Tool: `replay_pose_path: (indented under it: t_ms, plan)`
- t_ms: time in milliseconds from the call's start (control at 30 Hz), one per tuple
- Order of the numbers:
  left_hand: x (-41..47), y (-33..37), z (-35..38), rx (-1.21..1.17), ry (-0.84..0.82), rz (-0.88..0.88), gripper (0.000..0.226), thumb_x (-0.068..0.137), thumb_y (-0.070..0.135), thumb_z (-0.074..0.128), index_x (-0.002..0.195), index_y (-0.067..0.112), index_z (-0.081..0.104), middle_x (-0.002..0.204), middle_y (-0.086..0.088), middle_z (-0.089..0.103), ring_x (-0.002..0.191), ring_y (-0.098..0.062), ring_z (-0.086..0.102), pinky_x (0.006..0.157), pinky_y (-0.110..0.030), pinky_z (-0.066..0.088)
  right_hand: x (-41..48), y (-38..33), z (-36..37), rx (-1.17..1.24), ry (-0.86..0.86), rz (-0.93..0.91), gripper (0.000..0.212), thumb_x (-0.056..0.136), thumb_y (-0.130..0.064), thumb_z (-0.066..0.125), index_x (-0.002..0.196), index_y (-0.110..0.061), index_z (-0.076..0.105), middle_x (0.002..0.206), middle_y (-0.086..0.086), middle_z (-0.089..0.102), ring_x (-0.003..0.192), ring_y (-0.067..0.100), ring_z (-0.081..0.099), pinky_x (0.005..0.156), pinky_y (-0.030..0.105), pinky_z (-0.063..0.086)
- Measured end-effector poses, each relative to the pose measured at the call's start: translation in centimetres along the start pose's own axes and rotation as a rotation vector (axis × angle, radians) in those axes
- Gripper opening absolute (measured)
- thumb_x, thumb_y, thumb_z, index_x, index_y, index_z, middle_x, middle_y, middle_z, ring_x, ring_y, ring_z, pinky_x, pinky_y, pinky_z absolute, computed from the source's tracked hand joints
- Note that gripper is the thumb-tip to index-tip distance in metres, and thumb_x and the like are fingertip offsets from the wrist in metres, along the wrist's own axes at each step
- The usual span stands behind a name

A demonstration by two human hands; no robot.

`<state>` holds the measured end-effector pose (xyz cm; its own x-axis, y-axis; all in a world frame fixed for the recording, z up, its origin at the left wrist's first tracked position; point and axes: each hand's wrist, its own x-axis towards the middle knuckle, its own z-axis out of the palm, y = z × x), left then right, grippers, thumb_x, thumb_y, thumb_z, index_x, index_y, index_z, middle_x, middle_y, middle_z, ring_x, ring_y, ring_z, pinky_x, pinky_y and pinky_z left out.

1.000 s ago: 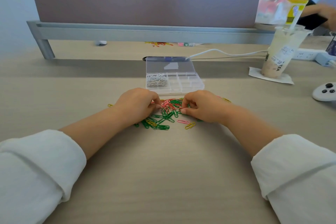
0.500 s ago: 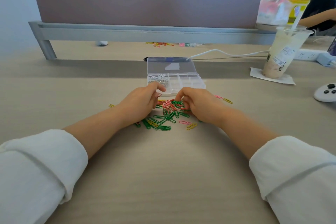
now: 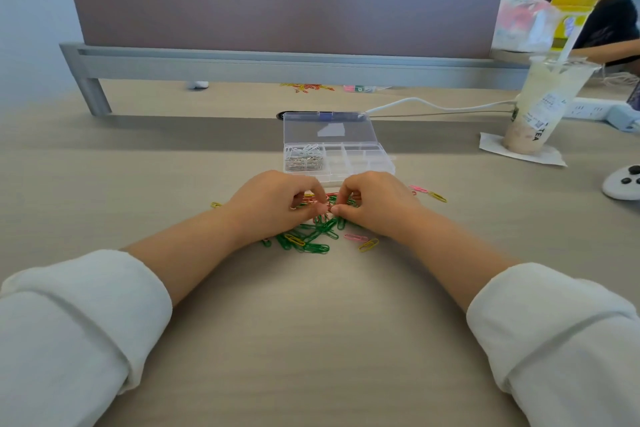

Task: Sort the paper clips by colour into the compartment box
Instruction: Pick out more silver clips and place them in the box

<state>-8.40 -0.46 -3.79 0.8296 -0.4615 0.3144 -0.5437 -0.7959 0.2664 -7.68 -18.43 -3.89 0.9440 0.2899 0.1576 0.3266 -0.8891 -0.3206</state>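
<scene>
Head view of two hands working over loose paper clips (image 3: 313,236) at the middle of the counter (image 3: 311,340). Left hand (image 3: 273,204) and right hand (image 3: 377,204) knuckles up, fingers curled narrow, thumb and forefinger tips nearly meeting above the heap; impossible to tell whether either is pinching a clip. Heap of green, red, pink and yellow partly hidden beneath both hands, mostly green on the side toward the near edge. Single pink clip (image 3: 356,237) and single yellow clip (image 3: 369,245) just beside the heap, toward the right edge. Clear compartment box (image 3: 363,163) just beyond the hands, toward the far edge, lid (image 3: 329,130) raised; silver clips (image 3: 304,159) in its left compartment. Drink cup (image 3: 547,104) on a napkin (image 3: 519,152) and white controller (image 3: 623,182) near the right edge.
</scene>
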Motion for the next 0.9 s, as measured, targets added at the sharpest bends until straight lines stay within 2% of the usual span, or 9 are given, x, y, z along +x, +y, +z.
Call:
replay_pose_path:
  t_ms: [67,167,300,367,467,533,667,767,900]
  plan:
    - [-0.1,0.0,0.0,0.093,-0.061,0.038,0.018,0.087,0.036,0.058,0.102,0.032,0.068,0.063,0.014,0.053,0.058,-0.006,0.039,0.061,-0.022,0.029,-0.2,0.1,-0.3,0.009,-0.014,0.003,0.013,0.085,-0.035,0.063,0.091,-0.024,0.066,0.09,-0.008,0.051,0.086,0.011,0.048,0.077,0.027,0.044]
    - [-0.1,-0.4,-0.1,0.13,-0.069,0.034,0.021,0.087,0.038,0.057,0.101,0.027,0.07,0.085,0.005,0.066,0.072,-0.007,0.042,0.066,-0.021,0.032,-0.6,0.1,-0.7,0.0,-0.036,0.019,0.014,0.087,-0.03,0.061,0.097,-0.023,0.067,0.101,-0.003,0.059,0.094,0.017,0.055,0.086,0.03,0.047]
    - [-0.2,-0.7,-0.3,0.142,-0.049,0.029,0.026,0.087,0.043,0.055,0.088,0.021,0.069,0.072,0.005,0.057,0.069,-0.014,0.044,0.062,-0.026,0.035,-0.9,0.4,-0.9,-0.005,-0.02,0.021,0.018,0.091,-0.024,0.056,0.103,-0.021,0.068,0.105,0.0,0.065,0.099,0.019,0.057,0.089,0.033,0.048]
    - [-0.1,-0.8,-0.4,0.146,-0.044,0.02,0.025,0.085,0.043,0.057,0.086,0.021,0.069,0.071,0.005,0.057,0.069,-0.014,0.045,0.063,-0.026,0.037,-0.9,0.5,-0.9,0.006,-0.002,0.019,0.018,0.092,-0.024,0.054,0.104,-0.021,0.067,0.093,-0.006,0.062,0.092,0.017,0.055,0.087,0.033,0.048]
    - [0.0,-0.9,-0.6,0.131,-0.055,-0.022,0.017,0.082,0.04,0.063,0.09,0.027,0.07,0.064,0.013,0.048,0.065,-0.01,0.044,0.062,-0.023,0.034,-0.8,0.7,-0.9,0.05,0.047,-0.003,0.012,0.09,-0.023,0.055,0.1,-0.024,0.062,0.068,-0.016,0.046,0.074,0.015,0.049,0.078,0.034,0.049]
    - [0.1,-1.0,-0.7,0.112,-0.059,-0.034,0.014,0.081,0.035,0.065,0.092,0.03,0.071,0.059,0.015,0.043,0.058,-0.005,0.042,0.061,-0.022,0.033,-0.8,0.7,-0.9,0.068,0.032,-0.028,0.009,0.088,-0.024,0.058,0.095,-0.027,0.063,0.072,-0.014,0.05,0.077,0.015,0.053,0.08,0.036,0.051]
    - [0.2,-0.6,-1.0,0.113,-0.093,-0.051,0.016,0.082,0.03,0.062,0.096,0.029,0.07,0.058,0.015,0.04,0.055,-0.001,0.039,0.053,-0.019,0.03,-1.0,0.3,-0.9,0.029,-0.066,-0.028,0.014,0.086,-0.036,0.062,0.096,-0.029,0.068,0.098,-0.005,0.062,0.092,0.014,0.057,0.086,0.034,0.05]
    - [0.3,-0.5,-1.5,0.149,-0.144,-0.054,0.019,0.084,0.027,0.06,0.101,0.03,0.069,0.059,0.014,0.04,0.054,-0.001,0.038,0.05,-0.014,0.028,-0.9,0.3,-1.0,0.015,-0.074,-0.031,0.015,0.086,-0.036,0.062,0.097,-0.027,0.068,0.095,-0.007,0.057,0.09,0.011,0.053,0.084,0.03,0.049]
    - [0.6,-1.0,-2.0,0.223,-0.144,-0.042,0.021,0.087,0.027,0.058,0.105,0.034,0.067,0.063,0.016,0.04,0.061,-0.006,0.04,0.059,-0.023,0.033,-0.8,0.2,-1.0,-0.008,-0.078,-0.044,0.015,0.089,-0.031,0.059,0.099,-0.023,0.067,0.089,-0.009,0.05,0.085,0.009,0.046,0.075,0.023,0.038]
